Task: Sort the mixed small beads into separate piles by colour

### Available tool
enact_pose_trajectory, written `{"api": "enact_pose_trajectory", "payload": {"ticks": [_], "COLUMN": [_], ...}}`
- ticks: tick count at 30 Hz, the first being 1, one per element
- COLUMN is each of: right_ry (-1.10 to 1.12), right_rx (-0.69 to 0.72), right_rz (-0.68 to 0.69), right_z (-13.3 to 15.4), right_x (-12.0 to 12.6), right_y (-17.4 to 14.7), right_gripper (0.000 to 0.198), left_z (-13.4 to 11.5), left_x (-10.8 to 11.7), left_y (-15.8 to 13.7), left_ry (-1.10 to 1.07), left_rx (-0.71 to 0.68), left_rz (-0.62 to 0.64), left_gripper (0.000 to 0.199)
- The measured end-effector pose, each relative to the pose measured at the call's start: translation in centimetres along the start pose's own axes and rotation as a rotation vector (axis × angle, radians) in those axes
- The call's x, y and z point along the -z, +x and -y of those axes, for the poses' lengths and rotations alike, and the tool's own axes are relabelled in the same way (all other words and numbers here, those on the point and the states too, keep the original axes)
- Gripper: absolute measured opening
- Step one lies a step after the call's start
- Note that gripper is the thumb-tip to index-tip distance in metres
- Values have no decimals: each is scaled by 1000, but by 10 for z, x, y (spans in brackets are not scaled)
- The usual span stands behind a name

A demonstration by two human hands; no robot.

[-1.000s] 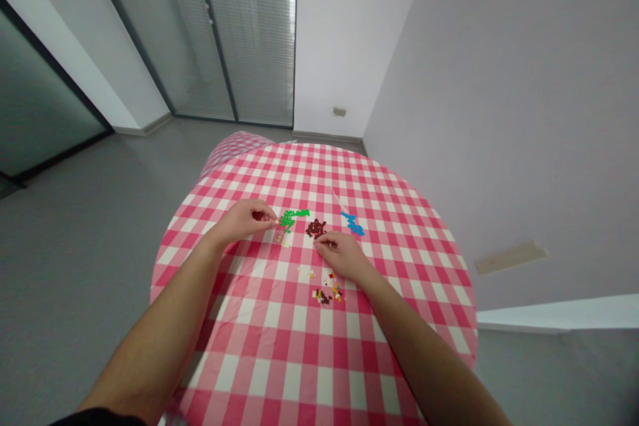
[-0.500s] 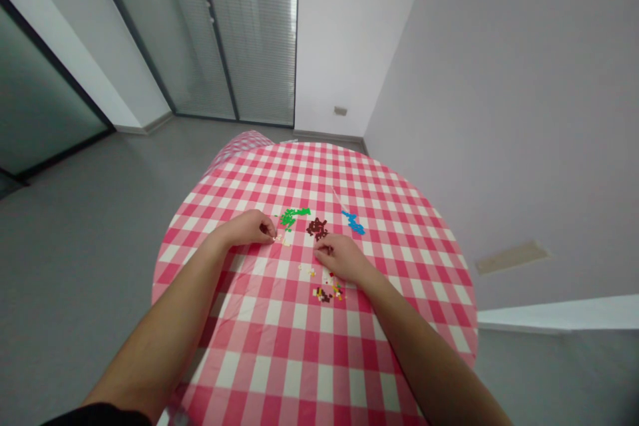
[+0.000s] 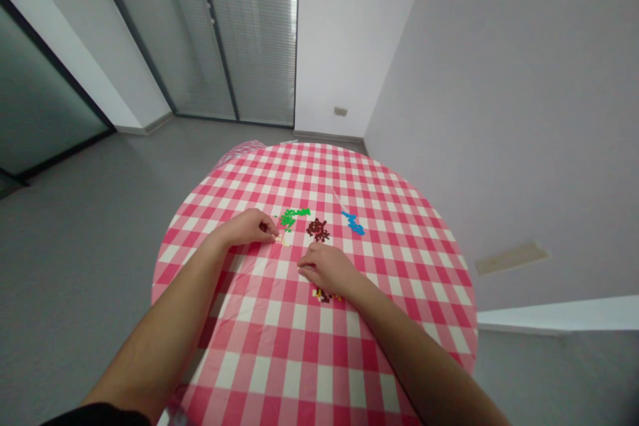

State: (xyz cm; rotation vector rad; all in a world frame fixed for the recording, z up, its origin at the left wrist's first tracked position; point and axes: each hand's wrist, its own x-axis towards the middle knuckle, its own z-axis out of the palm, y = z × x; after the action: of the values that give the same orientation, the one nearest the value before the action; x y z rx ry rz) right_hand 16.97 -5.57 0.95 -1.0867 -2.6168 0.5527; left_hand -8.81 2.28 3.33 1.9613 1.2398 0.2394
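Head view: green pieces (image 3: pixel 288 218), brown pieces (image 3: pixel 318 229) and blue pieces (image 3: pixel 354 223) lie apart on the tabletop (image 3: pixel 279 346), perhaps so colours do not mix; left hand (image 3: pixel 248 227) is at cream pieces (image 3: pixel 280 239), right hand (image 3: pixel 329 267) partly hides mixed pieces (image 3: pixel 323 296); whether the fingers (image 3: pixel 271 226) grip, I cannot tell

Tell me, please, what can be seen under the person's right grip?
Small brown, yellow and white pieces peek out at the near edge of the right grip on the red-and-white checkered cloth. Anything directly beneath that grip is covered.

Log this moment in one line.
left hand: at pale pieces | right hand: between brown pieces and mixed pieces | green pieces, blue pieces: on tablecloth
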Motion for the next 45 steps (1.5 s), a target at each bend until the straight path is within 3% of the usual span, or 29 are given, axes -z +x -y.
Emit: {"api": "enact_pose_trajectory", "payload": {"ticks": [6,10,13,18,28,38,45], "right_ry": [140,389,580,717,987,988,1123], "right_rx": [-93,-286,-378,-368,-407,-463,-465], "right_rz": [-112,-321,-387,-385,-296,-295,-250], "right_z": [-1,-7,-13,-16,-13,-15,-18], "right_x": [8,21,25,23,20,14,10], "right_y": [0,-2,-2,0,0,1,0], "right_gripper": [11,12,13,14,19,23,27], "left_z": [-10,-32,-48,-60,-57,-59,-57], "left_x": [0,-16,-31,-47,-53,-55,-54], "left_y": [-4,-1,1,3,6,5,7], "left_ry": [-87,-49,-64,-95,-79,-18,29], "left_rx": [-100,-236,-357,-466,-523,-539,-567], "left_rz": [-36,-176,-225,-266,-289,-301,-324], "left_gripper": [19,14,12,12,11,10,12]}}
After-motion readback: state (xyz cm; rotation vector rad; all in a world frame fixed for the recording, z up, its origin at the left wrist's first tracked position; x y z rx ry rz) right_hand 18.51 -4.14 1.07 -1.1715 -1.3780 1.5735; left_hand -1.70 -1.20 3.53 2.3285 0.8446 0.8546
